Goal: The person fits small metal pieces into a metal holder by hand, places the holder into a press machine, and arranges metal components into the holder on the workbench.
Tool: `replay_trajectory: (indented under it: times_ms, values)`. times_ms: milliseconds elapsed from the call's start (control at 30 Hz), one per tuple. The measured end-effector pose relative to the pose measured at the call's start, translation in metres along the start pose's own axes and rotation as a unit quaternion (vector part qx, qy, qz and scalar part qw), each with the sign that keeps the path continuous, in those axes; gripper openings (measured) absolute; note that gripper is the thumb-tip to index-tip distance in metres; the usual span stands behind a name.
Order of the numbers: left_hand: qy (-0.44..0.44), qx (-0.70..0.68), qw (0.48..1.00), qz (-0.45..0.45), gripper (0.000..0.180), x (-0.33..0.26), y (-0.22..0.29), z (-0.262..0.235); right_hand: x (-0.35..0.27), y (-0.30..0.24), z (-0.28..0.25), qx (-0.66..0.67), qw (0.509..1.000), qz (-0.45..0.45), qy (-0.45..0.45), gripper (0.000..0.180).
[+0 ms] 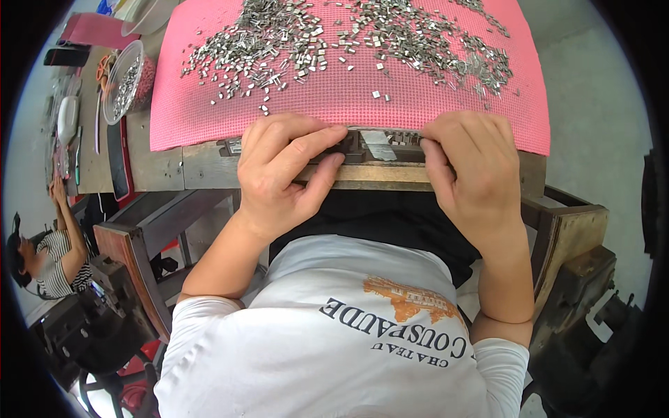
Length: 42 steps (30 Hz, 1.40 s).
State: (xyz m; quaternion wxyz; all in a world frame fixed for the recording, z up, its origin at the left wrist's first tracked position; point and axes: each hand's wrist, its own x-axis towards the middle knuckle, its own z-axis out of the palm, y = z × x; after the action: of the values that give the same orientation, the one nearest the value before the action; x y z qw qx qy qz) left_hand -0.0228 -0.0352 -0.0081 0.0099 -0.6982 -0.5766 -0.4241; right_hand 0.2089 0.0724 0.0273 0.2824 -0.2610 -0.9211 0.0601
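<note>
A long dark metal jig bar (362, 148) lies at frame centre along the near edge of the wooden workbench (167, 167). The left hand (282, 171) grasps its left end, fingers curled over it; the right hand (474, 167) pinches its right end. Above, small silver metal clips (334, 42) are scattered across a pink mesh mat (334, 104). A clear plastic bowl (125, 80) sits upper left.

Bright, even daylight, no hard shadows. Soft shade under both hands at the bench edge. Small glints on the scattered metal pieces (348, 42) on the pink mat (348, 104). Centre sharp; strong fisheye bend toward rim, black vignette corners, periphery slightly soft, washed-out at left.
</note>
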Motion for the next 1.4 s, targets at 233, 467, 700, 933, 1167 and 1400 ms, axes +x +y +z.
replay_trajectory:
  times_ms: [233,467,700,933,1167,1400]
  values:
    - [-0.018,-0.046,0.997,-0.054,0.037,-0.008,-0.005,-0.013,0.009,-0.01,0.01,0.044,0.999,-0.007,-0.023,0.02]
    - [-0.007,-0.069,0.996,-0.058,0.037,-0.014,-0.007,-0.01,0.015,-0.019,0.019,0.01,0.999,-0.009,-0.049,0.019]
    - [-0.005,-0.06,0.997,-0.052,0.037,-0.015,-0.008,-0.007,0.016,-0.031,0.025,-0.035,0.998,0.007,-0.05,0.023]
    - [0.014,-0.06,0.998,-0.032,0.036,-0.015,-0.011,-0.004,0.015,-0.03,0.032,-0.051,0.997,0.046,-0.034,0.025]
    - [-0.003,-0.053,0.998,-0.033,0.034,-0.014,-0.01,-0.007,0.008,-0.017,0.019,0.087,0.993,0.072,-0.02,0.02]
    - [0.003,-0.053,0.998,-0.026,0.034,-0.015,-0.01,-0.006,0.01,-0.02,0.018,0.057,0.998,0.012,-0.015,0.021]
